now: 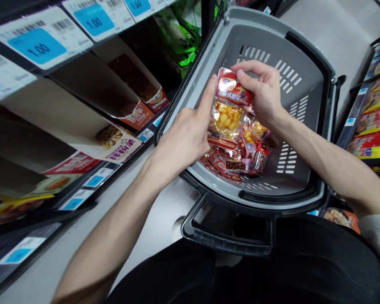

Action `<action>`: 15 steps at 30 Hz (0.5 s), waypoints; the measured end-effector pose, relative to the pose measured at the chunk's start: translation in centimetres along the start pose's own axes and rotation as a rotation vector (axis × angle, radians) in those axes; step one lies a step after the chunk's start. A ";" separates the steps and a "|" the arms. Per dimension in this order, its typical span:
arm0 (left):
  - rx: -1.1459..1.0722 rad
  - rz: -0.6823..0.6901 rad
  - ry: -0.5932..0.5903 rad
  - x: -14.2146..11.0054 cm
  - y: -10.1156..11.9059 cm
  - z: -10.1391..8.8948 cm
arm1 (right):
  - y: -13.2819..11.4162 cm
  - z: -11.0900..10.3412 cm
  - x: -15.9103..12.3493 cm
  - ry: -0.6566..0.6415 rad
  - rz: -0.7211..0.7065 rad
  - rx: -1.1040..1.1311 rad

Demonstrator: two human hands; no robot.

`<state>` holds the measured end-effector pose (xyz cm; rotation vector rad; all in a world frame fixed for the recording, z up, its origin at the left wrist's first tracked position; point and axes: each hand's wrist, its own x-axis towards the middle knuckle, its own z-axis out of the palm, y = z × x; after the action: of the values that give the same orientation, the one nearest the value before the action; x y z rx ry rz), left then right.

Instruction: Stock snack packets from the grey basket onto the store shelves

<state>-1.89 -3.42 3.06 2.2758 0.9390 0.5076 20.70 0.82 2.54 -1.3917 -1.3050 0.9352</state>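
Over the grey shopping basket (262, 38), I hold up a small snack packet (228, 115) with a red label and yellow pieces behind clear plastic. My right hand (262, 86) pinches its top edge between thumb and fingers. At the packet's left side is my left hand (190, 131), index finger stretched along the edge and the other fingers curled at the lower corner. Below the packet, several small red snack packets (237, 164) lie heaped in the bottom of the basket; part of the heap is hidden by my hands and the held packet.
On the left, shelves hold open display boxes (139, 112) above blue-and-white price tags (95, 19). Green bags (185, 29) are further back. Colourful packets (375, 122) fill a shelf on the right. The basket's black handle (228, 242) hangs toward my legs.
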 end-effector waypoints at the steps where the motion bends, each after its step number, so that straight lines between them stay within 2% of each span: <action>1: 0.020 -0.025 0.017 0.0 0.2 0.0 | 0.1 0.0 0.1 0.003 0.007 -0.002; 3: 0.016 -0.051 0.031 0.1 0.6 -0.2 | 0.2 -0.1 0.3 0.004 0.023 0.002; 8: -0.086 -0.069 -0.022 0.1 1.1 -0.7 | 0.5 0.0 0.4 -0.004 0.039 0.026; 15: -0.091 -0.087 -0.068 0.1 1.5 -1.4 | 0.4 0.1 0.2 -0.040 0.080 0.029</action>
<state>-1.82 -3.65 5.12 2.1467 0.9568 0.4238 20.69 1.03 2.17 -1.4178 -1.2681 1.0372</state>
